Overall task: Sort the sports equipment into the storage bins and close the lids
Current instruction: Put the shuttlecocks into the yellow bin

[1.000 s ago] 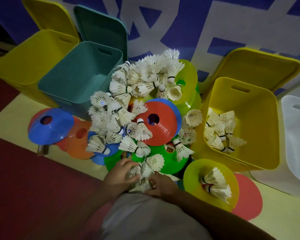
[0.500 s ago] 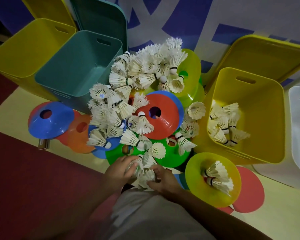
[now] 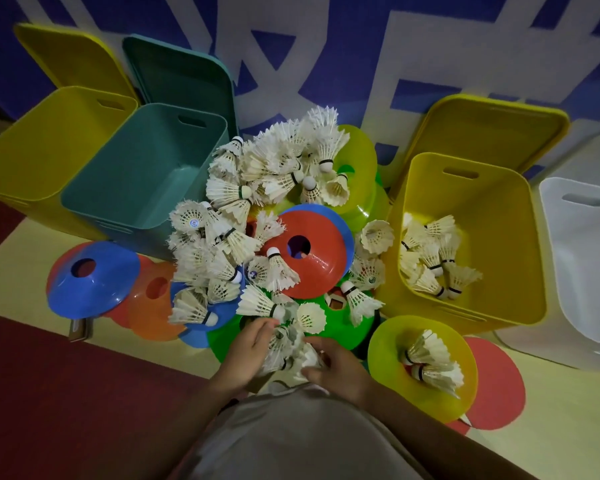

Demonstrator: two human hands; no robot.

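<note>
Both hands are gripping one small bunch of shuttlecocks (image 3: 284, 344) low on the floor, the left hand (image 3: 246, 355) and right hand (image 3: 336, 368) curling around it; the yellow bin (image 3: 520, 237) already holding shuttlecocks is standing to the right, nearer the right hand.

So the pile of shuttlecocks (image 3: 257, 216) sits dead centre on the floor (image 3: 551, 427), heaped over a spread of flat cones (image 3: 312, 258). Two open bins (image 3: 146, 168) stand side by side to its left, lids (image 3: 181, 74) leaning on the wall behind them. Right of the pile is another bin (image 3: 492, 306) with a few shuttlecocks (image 3: 433, 258) in it, and one more bin (image 3: 586, 271) further right. Both hands, left (image 3: 246, 351) and right (image 3: 336, 368), are at the pile's near edge.
</note>
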